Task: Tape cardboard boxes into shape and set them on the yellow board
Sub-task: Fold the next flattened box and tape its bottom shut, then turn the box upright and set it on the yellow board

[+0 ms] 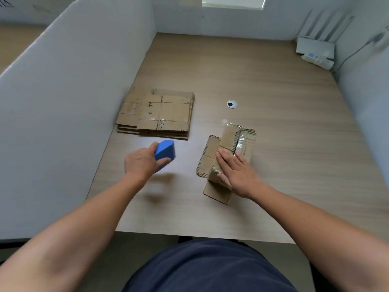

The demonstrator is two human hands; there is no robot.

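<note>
Blue and blurred, a wedge-shaped block (166, 151) is gripped in the curled fingers of the left hand (140, 162) over the pale wood-grain tabletop (284, 114), while the right hand (239, 172) presses straight fingers on a partly folded, taped brown cardboard box (230, 142), near a stack of flattened cardboard boxes (156, 113).

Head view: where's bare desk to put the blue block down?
Bare wooden desk beyond the flat cardboard stack and round grommet, up to the white router; also right of the half-folded cardboard box under the right hand. Tight: the left hand with the blue wedge-shaped block sits close before the stack by the white partition.
</note>
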